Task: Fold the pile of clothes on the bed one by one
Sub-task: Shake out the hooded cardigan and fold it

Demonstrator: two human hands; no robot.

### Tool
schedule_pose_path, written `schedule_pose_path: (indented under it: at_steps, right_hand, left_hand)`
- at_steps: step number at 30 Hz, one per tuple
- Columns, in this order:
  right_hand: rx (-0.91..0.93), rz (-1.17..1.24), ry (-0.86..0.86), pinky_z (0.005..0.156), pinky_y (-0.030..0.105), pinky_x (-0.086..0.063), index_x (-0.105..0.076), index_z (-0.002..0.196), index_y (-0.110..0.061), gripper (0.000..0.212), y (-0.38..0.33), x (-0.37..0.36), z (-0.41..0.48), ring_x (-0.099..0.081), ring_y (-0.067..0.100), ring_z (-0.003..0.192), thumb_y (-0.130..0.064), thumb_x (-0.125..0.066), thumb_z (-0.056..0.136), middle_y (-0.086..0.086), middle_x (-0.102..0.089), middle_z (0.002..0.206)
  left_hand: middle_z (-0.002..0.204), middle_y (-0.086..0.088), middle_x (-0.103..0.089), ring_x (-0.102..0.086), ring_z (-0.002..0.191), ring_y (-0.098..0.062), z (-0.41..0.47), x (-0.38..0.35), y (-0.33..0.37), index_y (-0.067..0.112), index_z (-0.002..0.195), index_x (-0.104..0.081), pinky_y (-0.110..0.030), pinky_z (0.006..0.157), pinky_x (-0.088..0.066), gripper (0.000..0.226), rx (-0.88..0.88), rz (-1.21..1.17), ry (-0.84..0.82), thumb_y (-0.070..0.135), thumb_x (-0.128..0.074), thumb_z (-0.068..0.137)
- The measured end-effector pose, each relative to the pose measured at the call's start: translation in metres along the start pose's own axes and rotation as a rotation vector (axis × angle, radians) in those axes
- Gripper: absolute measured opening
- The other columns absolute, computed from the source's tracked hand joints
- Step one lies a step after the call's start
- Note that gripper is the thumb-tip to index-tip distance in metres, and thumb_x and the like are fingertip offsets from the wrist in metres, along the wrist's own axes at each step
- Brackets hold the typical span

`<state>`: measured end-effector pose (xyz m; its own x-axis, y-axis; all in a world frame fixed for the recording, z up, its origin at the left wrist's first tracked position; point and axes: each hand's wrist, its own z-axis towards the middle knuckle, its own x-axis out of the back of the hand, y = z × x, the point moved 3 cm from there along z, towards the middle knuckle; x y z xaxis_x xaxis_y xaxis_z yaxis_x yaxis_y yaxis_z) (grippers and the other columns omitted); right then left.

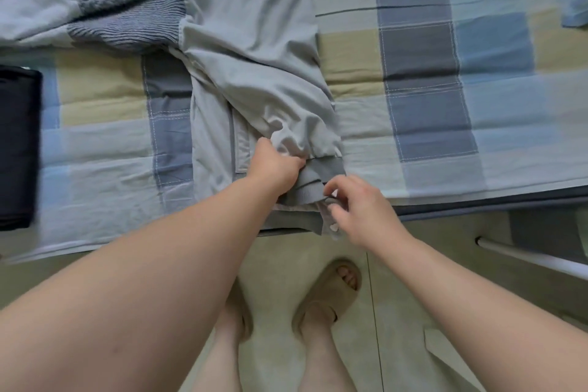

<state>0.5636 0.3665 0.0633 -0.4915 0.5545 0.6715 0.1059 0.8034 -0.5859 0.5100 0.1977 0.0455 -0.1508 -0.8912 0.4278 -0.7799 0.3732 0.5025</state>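
Spreading out beyond both hands, the bed point(445, 105) with its checked cover served as the folding surface, and the person stood at its near edge. The grey garment point(254, 57), the piece then in work, lay stretched lengthwise from the hands toward the far side. It had probably been laid out flat there so it could be doubled over without dragging the rest along. The pile point(127, 0) of unfolded clothes, a ribbed blue-grey knit on top, sat well beyond the left hand and off to its left, touching the garment's far end but apart from the fold. A dark folded stack point(16, 149) rested far out to the left of the left hand, seemingly finished work set aside. Between the two hands ran the garment's ribbed band point(321, 175), lifted and folded over at the bed's edge. The left hand point(273, 165) was clenched on a bunch of the loose grey cloth just above that band, knuckles up, anchoring it. The right hand point(359, 210), just beside it, had its fingers curled, and thumb and forefinger appeared to pinch the band's corner, likely to square it.
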Motion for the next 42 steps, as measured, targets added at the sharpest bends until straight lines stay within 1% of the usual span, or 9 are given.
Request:
schedule_pose_path:
  at_steps: [7,11,15,20,23,26,29,33,42]
  right_hand:
    - [-0.150,-0.125,-0.200,0.081,0.043,-0.050,-0.034,0.138,-0.033,0.062,-0.005,-0.013,0.003,-0.055,0.026,0.099,-0.008,-0.055,0.085,-0.010,-0.050,0.095]
    - [-0.147,-0.234,-0.319,0.102,0.047,-0.044,-0.028,0.148,-0.033,0.078,-0.009,-0.030,0.005,-0.044,0.029,0.128,-0.026,-0.068,0.082,0.002,-0.042,0.137]
    - [-0.287,0.147,-0.311,0.118,0.042,-0.028,-0.004,0.159,-0.033,0.111,-0.017,-0.039,0.002,-0.023,0.019,0.147,-0.052,-0.079,0.079,-0.007,-0.013,0.159]
    - [-0.619,0.325,0.096,0.100,0.040,-0.044,-0.028,0.150,-0.018,0.083,-0.007,-0.047,0.020,-0.055,0.030,0.122,-0.048,-0.071,0.087,0.012,-0.055,0.132]
    - [-0.562,0.106,0.025,0.080,0.037,-0.046,-0.057,0.103,-0.015,0.025,-0.008,-0.047,0.025,-0.061,0.034,0.099,-0.035,-0.067,0.091,0.011,-0.067,0.098]
    - [-0.431,-0.078,-0.093,0.066,0.034,-0.035,-0.051,0.075,-0.018,0.021,-0.023,-0.051,0.016,-0.057,0.031,0.086,-0.023,-0.062,0.091,0.002,-0.060,0.074]
    - [-0.359,-0.177,-0.122,0.076,0.039,-0.047,-0.054,0.089,-0.019,0.018,-0.033,-0.053,0.012,-0.057,0.027,0.099,-0.031,-0.067,0.085,-0.001,-0.059,0.094]
    - [-0.300,-0.130,0.045,0.099,0.047,-0.046,-0.026,0.149,-0.027,0.083,-0.040,-0.049,0.019,-0.044,0.027,0.127,-0.035,-0.076,0.083,0.003,-0.031,0.146]
    - [-0.305,-0.332,-0.185,0.081,0.039,-0.047,-0.055,0.096,-0.029,0.011,-0.042,-0.053,0.033,-0.054,0.030,0.103,-0.024,-0.058,0.087,0.004,-0.056,0.106]
  left_hand:
    - [0.107,-0.002,-0.057,-0.054,0.099,-0.023,-0.016,0.055,-0.081,0.014,0.114,-0.045,-0.036,0.089,-0.044,0.065,0.080,-0.137,0.255,0.046,-0.085,0.075]
    - [0.109,-0.001,-0.068,-0.064,0.101,-0.027,-0.013,0.082,-0.136,0.016,0.111,-0.059,-0.038,0.093,-0.051,0.052,0.229,0.124,0.011,0.038,-0.085,0.071]
    - [0.091,0.005,-0.063,-0.061,0.084,-0.016,-0.016,0.084,-0.122,0.019,0.098,-0.060,-0.034,0.072,-0.048,0.042,0.102,-0.083,-0.002,0.050,-0.081,0.079]
    - [0.098,-0.002,-0.071,-0.062,0.080,-0.014,0.005,0.087,-0.101,0.015,0.092,-0.065,-0.030,0.073,-0.050,0.027,0.133,-0.311,0.020,0.039,-0.077,0.087]
    - [0.113,-0.013,-0.071,-0.065,0.100,-0.030,0.012,0.101,-0.116,0.007,0.111,-0.068,-0.036,0.086,-0.050,0.026,0.109,-0.152,0.154,0.027,-0.068,0.094]
    - [0.116,-0.017,-0.067,-0.060,0.111,-0.038,0.011,0.118,-0.143,0.006,0.117,-0.062,-0.039,0.090,-0.046,0.028,0.143,0.009,0.253,0.026,-0.057,0.098]
    - [0.112,-0.006,-0.060,-0.056,0.107,-0.030,0.010,0.121,-0.145,0.009,0.122,-0.054,-0.037,0.088,-0.043,0.034,0.111,-0.030,0.208,0.034,-0.054,0.099]
    - [0.110,-0.005,-0.061,-0.056,0.099,-0.028,0.016,0.120,-0.144,0.010,0.122,-0.051,-0.035,0.081,-0.044,0.044,0.108,-0.017,0.160,0.036,-0.068,0.090]
    - [0.145,-0.011,-0.041,-0.041,0.131,-0.036,0.006,0.121,-0.146,0.019,0.142,-0.037,-0.045,0.104,-0.037,0.060,-0.014,0.325,0.237,0.018,-0.065,0.089]
